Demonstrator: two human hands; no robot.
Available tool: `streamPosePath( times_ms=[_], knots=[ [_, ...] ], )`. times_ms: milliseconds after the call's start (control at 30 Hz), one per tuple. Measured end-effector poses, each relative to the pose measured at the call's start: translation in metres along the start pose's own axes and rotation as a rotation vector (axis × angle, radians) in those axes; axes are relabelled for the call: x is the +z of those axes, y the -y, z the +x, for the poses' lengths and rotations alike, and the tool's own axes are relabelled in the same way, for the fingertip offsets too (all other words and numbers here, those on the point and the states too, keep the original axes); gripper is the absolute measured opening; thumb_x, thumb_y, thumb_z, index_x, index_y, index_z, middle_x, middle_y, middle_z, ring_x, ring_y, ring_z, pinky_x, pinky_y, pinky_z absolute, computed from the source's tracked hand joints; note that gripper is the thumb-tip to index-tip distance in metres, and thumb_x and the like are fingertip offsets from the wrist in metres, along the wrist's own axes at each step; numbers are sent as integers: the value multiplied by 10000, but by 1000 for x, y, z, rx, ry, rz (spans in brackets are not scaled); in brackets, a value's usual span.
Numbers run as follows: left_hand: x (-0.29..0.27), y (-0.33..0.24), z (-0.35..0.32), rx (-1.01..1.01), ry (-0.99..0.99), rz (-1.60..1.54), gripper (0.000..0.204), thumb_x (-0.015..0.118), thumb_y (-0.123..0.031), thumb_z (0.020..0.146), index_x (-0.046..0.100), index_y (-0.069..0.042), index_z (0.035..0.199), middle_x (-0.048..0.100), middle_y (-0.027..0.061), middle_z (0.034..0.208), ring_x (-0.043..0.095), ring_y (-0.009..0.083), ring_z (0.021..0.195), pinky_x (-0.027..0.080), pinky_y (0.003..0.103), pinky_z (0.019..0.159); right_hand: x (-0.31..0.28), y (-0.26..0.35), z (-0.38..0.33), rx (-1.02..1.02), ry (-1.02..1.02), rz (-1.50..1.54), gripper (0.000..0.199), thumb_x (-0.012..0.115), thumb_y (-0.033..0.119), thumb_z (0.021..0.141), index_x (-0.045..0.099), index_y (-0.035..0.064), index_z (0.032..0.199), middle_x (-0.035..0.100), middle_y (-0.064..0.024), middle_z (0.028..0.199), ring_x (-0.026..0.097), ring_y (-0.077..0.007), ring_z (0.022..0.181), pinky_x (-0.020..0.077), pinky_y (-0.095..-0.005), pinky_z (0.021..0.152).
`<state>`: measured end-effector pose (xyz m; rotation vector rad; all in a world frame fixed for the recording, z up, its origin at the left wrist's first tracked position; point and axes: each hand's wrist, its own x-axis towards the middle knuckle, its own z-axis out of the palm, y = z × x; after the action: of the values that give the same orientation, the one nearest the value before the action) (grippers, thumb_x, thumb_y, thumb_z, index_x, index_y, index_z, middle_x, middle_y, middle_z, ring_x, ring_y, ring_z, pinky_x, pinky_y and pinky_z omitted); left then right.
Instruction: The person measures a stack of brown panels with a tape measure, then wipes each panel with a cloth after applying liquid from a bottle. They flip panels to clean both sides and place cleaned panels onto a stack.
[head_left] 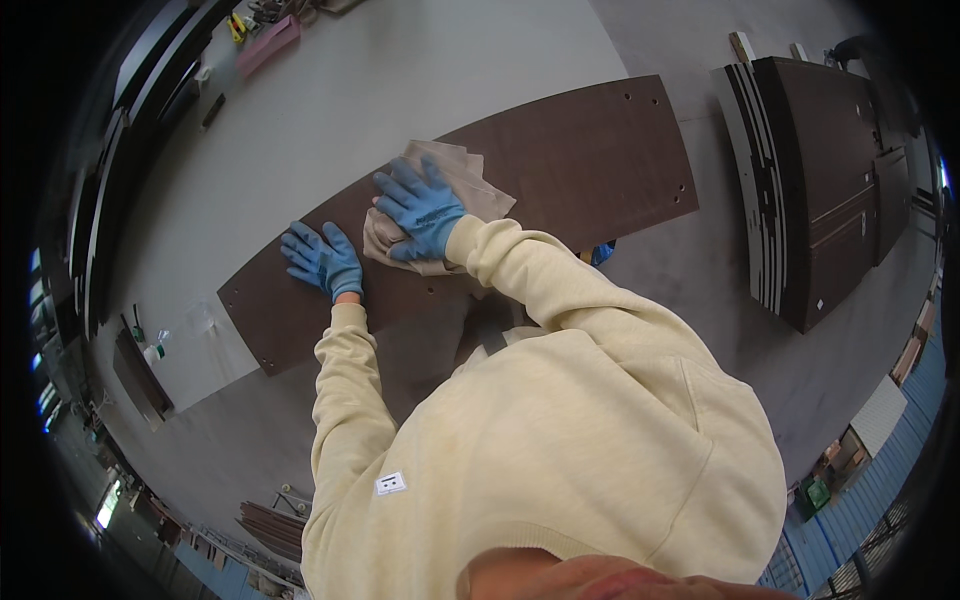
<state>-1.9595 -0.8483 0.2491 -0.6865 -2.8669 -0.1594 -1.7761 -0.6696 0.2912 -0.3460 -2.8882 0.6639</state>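
A long dark brown panel [600, 150] with small holes near its ends lies aslant across the light work table [500, 50]. My left hand [325, 262], in a blue glove, rests flat on the panel's left part with its fingers spread. To its right, my right hand [425, 212], also blue-gloved, presses on a crumpled beige cloth [478, 182] lying on the panel. The fingers of this hand are stretched out over the cloth, which sticks out on both sides of it. What lies under the right palm is hidden.
A stack of dark brown panels [835, 190] stands at the right. At the far left of the table are a yellow tool [237, 28], a pink piece [268, 46] and a small dark bar [213, 110]. Narrow dark strips [138, 372] lie at the table's near left corner.
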Motion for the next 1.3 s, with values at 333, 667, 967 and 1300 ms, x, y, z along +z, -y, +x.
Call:
streamPosePath(
  times_ms=[333, 667, 967, 1300],
  knots=[
    [8, -2, -6, 7, -2, 46, 754, 355, -600, 1055, 313, -117, 1632, 285, 206, 1686, 233, 426, 1558, 169, 658, 1221, -129, -315, -127, 903, 55, -832, 613, 379, 546, 1042, 464, 239, 1565, 301, -65, 1706, 213, -309, 1589, 111, -550, 1283],
    [11, -3, -6, 10, -22, 39, 747, 370, -589, 1055, 325, -109, 1624, 294, 221, 1677, 244, 427, 1554, 179, 668, 1214, -89, -247, -98, 893, -343, -643, 838, 444, 746, 953, 503, 113, 1500, 345, -262, 1639, 241, -465, 1548, 137, -589, 1259],
    [7, -6, -6, -12, 0, 26, 752, 358, -586, 1059, 300, -103, 1634, 303, 236, 1669, 263, 437, 1544, 200, 656, 1212, -33, -124, -57, 431, -147, -228, 873, 591, 693, 892, 450, 135, 1549, 217, -172, 1713, 142, -392, 1595, 63, -543, 1297],
    [6, -6, -7, 10, 12, 69, 752, 342, -581, 1065, 292, -90, 1633, 281, 241, 1676, 248, 443, 1549, 197, 661, 1212, -102, -222, -188, 908, -176, -669, 735, 484, 540, 1004, 417, 89, 1580, 318, -213, 1669, 258, -398, 1557, 159, -498, 1279]
  ],
)
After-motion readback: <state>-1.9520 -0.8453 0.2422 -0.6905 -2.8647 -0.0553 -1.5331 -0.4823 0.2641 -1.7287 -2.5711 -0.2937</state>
